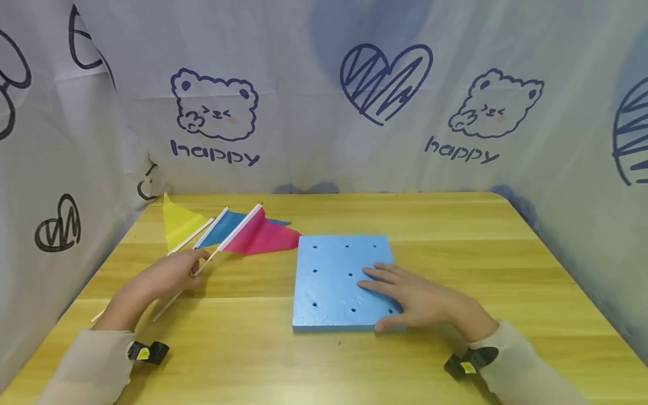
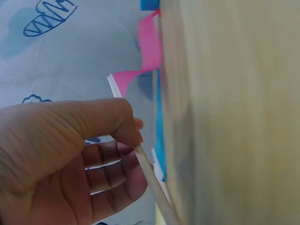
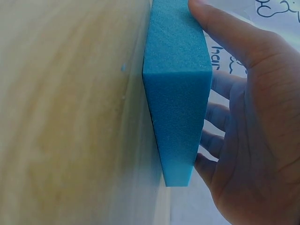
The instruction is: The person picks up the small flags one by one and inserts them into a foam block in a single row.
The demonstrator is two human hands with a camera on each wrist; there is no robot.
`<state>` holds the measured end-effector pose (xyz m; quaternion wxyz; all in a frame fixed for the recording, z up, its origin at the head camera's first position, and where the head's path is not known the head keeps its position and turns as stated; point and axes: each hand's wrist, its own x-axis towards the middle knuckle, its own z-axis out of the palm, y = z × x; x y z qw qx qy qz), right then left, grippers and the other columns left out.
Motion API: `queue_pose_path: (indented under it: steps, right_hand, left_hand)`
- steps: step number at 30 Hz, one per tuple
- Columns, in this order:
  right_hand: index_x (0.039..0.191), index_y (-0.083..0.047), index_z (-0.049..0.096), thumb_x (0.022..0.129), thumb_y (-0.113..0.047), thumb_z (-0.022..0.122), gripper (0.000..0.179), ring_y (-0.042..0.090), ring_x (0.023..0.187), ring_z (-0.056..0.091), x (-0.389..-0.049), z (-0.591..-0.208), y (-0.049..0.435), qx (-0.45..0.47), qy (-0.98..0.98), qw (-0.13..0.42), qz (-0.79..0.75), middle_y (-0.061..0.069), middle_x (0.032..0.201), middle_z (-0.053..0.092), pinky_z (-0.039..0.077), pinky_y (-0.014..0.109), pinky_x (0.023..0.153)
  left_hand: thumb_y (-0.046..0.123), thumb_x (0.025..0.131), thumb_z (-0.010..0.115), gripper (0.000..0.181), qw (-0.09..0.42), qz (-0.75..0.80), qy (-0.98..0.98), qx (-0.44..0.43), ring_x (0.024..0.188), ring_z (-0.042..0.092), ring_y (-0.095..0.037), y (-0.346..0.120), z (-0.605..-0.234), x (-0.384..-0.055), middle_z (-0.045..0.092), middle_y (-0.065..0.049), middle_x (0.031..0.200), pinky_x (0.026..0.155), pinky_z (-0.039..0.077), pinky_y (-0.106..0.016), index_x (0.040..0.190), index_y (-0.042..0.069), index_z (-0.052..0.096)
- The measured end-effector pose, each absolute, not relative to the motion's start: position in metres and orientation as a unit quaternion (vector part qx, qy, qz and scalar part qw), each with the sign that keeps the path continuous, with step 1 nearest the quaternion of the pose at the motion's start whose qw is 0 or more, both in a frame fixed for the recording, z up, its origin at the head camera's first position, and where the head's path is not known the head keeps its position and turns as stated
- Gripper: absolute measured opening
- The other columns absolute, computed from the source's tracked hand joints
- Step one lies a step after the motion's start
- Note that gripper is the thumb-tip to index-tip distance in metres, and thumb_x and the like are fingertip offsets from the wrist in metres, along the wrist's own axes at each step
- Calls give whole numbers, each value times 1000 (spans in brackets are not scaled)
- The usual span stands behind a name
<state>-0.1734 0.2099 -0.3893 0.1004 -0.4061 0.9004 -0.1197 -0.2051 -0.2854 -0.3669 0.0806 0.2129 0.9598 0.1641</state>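
Note:
My left hand (image 1: 177, 273) pinches the wooden stick of the pink flag (image 1: 263, 233) between thumb and fingers, as the left wrist view also shows. The pink cloth reaches right, to the far left corner of the blue foam board (image 1: 331, 289). Beside it lie a blue flag (image 1: 217, 229) and a yellow flag (image 1: 182, 222), their sticks partly hidden behind that hand. My right hand (image 1: 415, 295) rests with spread fingers on the right part of the board, thumb at its near edge. Several small holes dot the board's top. In the right wrist view its thick side (image 3: 178, 117) shows.
The wooden table (image 1: 243, 360) spreads under everything, its far edge against a white curtain (image 1: 304, 129) printed with bears and hearts. More curtain hangs at the left and right sides. Each wrist wears a small black camera.

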Motion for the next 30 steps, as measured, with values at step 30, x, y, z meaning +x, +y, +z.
queue_pose_path:
  steps: [30]
  right_hand:
    - [154,-28,31,84,-72,56,87,30,148,11,-172,-393,213,-403,900,109,-126,0,162,18,19,56,115]
  left_hand:
    - [1,92,62,53,55,312,916,245,90,62,-21,-199,-331,-235,62,-8,98,70,55,-33,140,1,41]
